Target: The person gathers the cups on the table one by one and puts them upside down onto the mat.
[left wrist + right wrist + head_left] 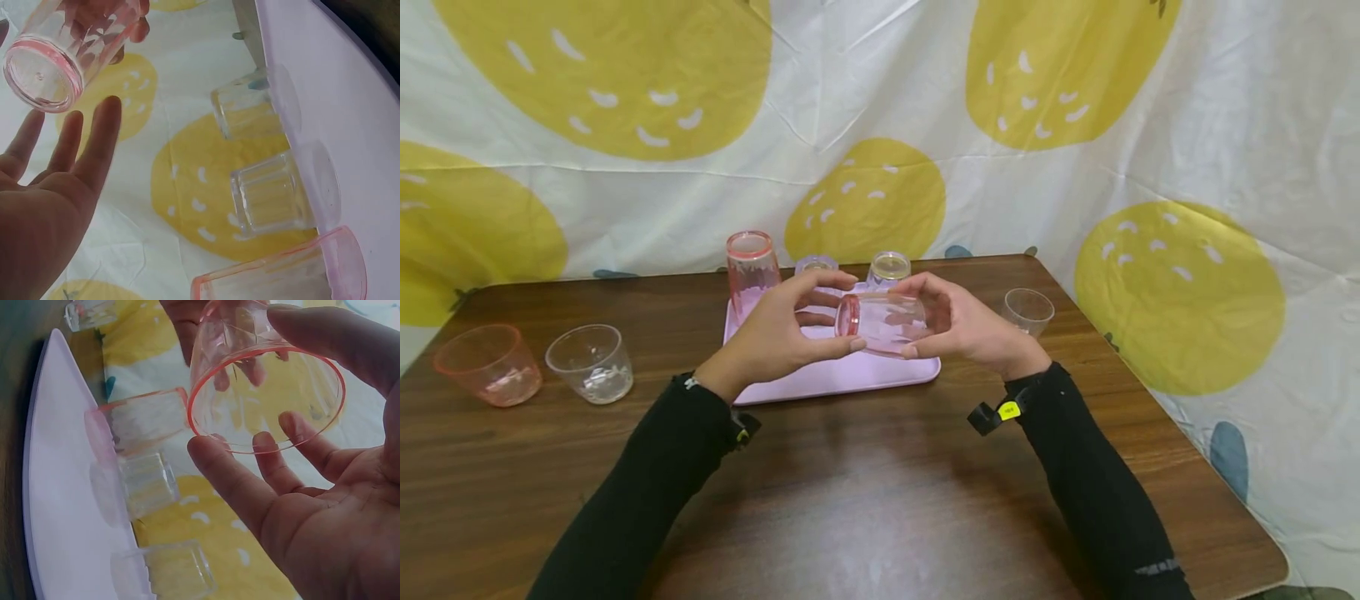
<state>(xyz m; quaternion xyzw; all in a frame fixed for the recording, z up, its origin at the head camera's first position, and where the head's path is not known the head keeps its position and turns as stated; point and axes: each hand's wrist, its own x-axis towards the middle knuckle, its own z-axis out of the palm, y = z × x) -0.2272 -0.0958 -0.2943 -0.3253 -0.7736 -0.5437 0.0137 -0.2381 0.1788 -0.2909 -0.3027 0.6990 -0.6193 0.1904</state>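
A clear pink-tinted drinking glass lies sideways in the air above the front of a pale lilac tray. My right hand holds it by the mouth end. In the right wrist view the thumb and fingertips meet its pink rim. My left hand is at the thick pink base, palm turned toward it. Its fingers look extended in the left wrist view, tips right by the base. Behind the hands, a tall pink glass and two clear glasses stand upside down on the tray.
On the table at the left stand a wide pink glass and a clear glass, both mouth up. Another clear glass is beyond the right hand. A fruit-print cloth hangs behind the table.
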